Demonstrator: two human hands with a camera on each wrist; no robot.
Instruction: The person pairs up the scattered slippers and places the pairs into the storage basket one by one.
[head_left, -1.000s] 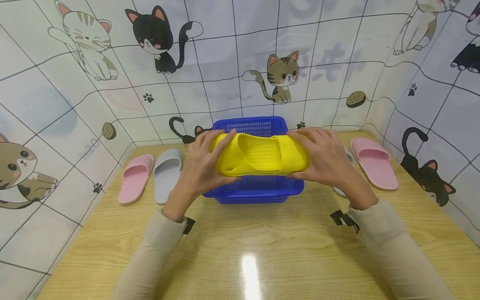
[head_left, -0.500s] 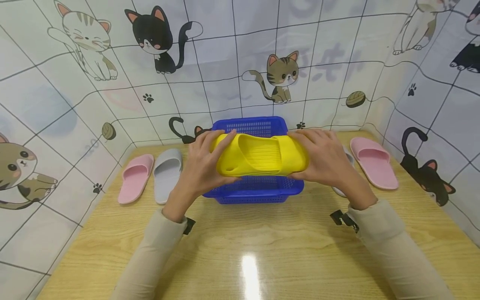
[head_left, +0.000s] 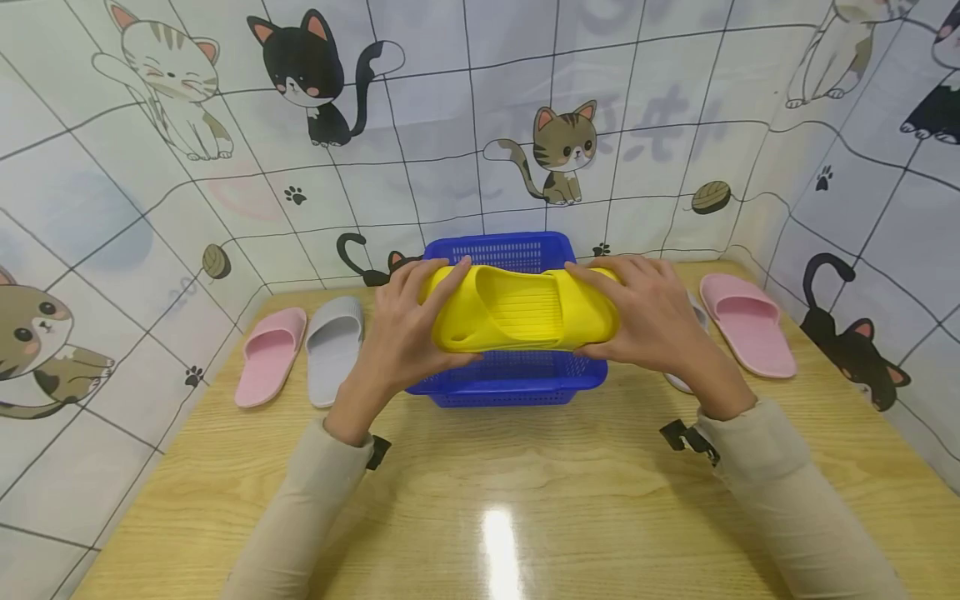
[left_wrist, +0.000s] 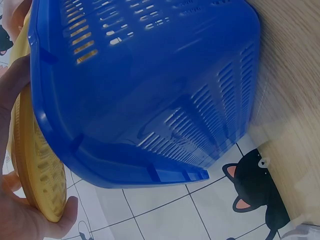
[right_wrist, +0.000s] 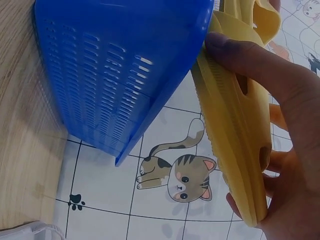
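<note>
**Fingers (head_left: pixel 448 287) curled round one yellow shoe (head_left: pixel 525 308)**

Nearest to my head camera come two beige sleeves (head_left: pixel 300 500), with a small black piece (head_left: pixel 378 452) beside each cuff. From them reach the hands: the left hand (head_left: pixel 401 321) grips one end of the shoe, and the right hand (head_left: pixel 648 312) grips the other end. Each thumb lies along the near edge, and the shoe is held crosswise, its open side toward me. It is above the blue basket (head_left: pixel 502 389); from my wrist views I see it close to the basket's rim, but I cannot tell whether they touch.

The basket stands on the wooden table (head_left: pixel 450 475). To its left I find a grey slipper (head_left: pixel 335 354), then a pink slipper (head_left: pixel 270 358). On the right, a pale slipper (head_left: pixel 678 383) is mostly hidden by the right arm, and another pink slipper (head_left: pixel 750 329) lies farther out. Behind everything rises a white wall (head_left: pixel 450 167) with cat drawings (head_left: pixel 566 154).
</note>
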